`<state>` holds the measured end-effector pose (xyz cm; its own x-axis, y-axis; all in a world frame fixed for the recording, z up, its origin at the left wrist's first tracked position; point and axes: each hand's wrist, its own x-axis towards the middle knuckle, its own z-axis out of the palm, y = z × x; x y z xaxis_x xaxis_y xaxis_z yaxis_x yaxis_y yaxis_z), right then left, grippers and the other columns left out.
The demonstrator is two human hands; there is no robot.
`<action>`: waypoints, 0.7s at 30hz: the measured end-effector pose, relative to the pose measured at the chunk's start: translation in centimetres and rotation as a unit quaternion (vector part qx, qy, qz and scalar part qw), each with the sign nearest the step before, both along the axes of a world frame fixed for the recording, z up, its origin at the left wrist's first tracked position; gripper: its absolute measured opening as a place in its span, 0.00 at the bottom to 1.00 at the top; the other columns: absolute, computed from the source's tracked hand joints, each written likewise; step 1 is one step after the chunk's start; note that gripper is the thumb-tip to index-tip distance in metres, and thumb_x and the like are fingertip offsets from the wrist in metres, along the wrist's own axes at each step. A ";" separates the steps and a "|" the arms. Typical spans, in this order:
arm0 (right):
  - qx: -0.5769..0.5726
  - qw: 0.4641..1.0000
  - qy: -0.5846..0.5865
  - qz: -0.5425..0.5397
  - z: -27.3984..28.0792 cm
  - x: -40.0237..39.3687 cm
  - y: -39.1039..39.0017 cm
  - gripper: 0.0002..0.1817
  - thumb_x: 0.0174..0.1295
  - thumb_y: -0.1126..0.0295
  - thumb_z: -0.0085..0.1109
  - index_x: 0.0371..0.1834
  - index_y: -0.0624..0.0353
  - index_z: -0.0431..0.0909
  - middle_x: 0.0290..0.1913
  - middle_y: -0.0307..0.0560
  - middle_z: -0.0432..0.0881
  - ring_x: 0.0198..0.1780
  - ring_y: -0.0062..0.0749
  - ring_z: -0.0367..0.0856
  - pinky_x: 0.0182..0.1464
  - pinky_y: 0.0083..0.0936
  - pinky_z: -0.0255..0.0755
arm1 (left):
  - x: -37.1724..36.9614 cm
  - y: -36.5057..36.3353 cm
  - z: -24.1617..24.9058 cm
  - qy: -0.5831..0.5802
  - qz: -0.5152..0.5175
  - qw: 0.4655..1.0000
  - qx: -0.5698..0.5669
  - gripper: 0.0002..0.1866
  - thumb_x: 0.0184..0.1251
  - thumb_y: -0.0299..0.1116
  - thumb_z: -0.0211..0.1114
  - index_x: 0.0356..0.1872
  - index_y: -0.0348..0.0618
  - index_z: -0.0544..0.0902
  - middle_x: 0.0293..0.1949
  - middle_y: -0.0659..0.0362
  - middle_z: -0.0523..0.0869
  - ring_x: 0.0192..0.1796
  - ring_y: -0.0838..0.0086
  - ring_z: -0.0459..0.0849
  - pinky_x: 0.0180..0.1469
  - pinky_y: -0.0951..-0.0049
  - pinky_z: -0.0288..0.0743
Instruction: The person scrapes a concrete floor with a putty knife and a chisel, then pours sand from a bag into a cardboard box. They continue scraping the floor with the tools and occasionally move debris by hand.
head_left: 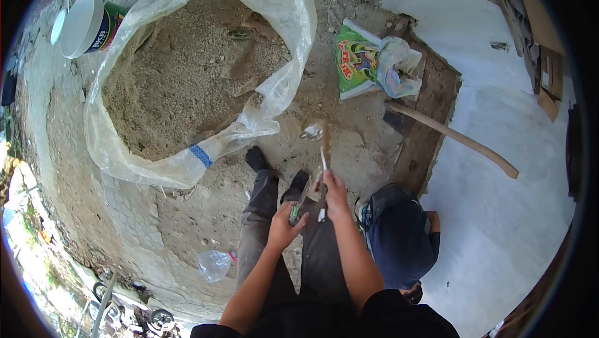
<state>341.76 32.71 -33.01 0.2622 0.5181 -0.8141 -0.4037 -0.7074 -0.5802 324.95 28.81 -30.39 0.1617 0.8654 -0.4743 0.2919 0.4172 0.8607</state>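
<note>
My left hand (287,225), in front of my lap, is closed around a small green-handled tool (294,214); a thin, see-through or shiny part seems to run up from it, too blurred to name. Close on its right, my right hand (336,195) is closed around a thin pale stick (323,158) that points away from me. A small white end (322,215) shows below that hand. Beyond the stick's tip, a whitish scrap (311,131) lies on or above the dirt floor, smeared in the picture.
A large open white sack (296,16) of sandy soil (193,63) stands ahead left, with a paint bucket (84,26) behind it. A green printed bag (355,60) and a long-handled tool (458,138) lie ahead right. A crouching person (399,235) is at my right. A plastic bottle (214,265) lies left.
</note>
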 end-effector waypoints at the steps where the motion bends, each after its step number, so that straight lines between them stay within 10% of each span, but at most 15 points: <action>1: 0.039 0.997 -0.055 0.042 0.5 1.4 2.0 0.17 0.75 0.56 0.46 0.44 0.60 0.74 0.29 0.38 0.75 0.25 0.22 0.76 0.29 0.20 0.71 | -0.7 0.3 -0.1 -0.002 -0.009 1.000 -0.006 0.11 0.56 0.28 0.72 0.37 0.37 0.81 0.32 0.51 0.81 0.34 0.61 0.82 0.39 0.68 0.74; 9: 0.085 0.992 -0.090 -0.033 6.6 10.5 13.8 0.14 0.73 0.54 0.51 0.44 0.54 0.71 0.21 0.33 0.65 0.15 0.16 0.62 0.18 0.18 0.58 | -4.5 5.9 0.2 0.050 -0.037 0.995 -0.084 0.08 0.62 0.31 0.65 0.29 0.39 0.76 0.19 0.53 0.77 0.22 0.61 0.77 0.29 0.68 0.71; 12: 0.014 0.982 -0.184 0.037 5.7 11.4 13.4 0.07 0.67 0.69 0.58 0.42 0.54 0.71 0.21 0.31 0.65 0.15 0.14 0.62 0.16 0.17 0.57 | -3.8 7.6 0.6 -0.001 -0.007 0.996 -0.091 0.07 0.63 0.30 0.61 0.28 0.39 0.77 0.20 0.57 0.80 0.22 0.69 0.79 0.29 0.70 0.72; 21: -0.064 0.980 -0.114 0.152 -1.8 15.8 14.1 0.07 0.67 0.70 0.58 0.39 0.59 0.70 0.17 0.34 0.66 0.12 0.21 0.67 0.12 0.24 0.59 | 3.5 10.3 2.6 0.120 -0.047 0.983 -0.128 0.16 0.72 0.43 0.54 0.41 0.43 0.86 0.29 0.56 0.83 0.37 0.69 0.81 0.43 0.66 0.69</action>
<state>357.57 46.77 -34.81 0.2934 0.4984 -0.8158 -0.0329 -0.8476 -0.5297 328.47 39.09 -27.81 0.0929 0.6997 -0.7084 0.5208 0.5722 0.6335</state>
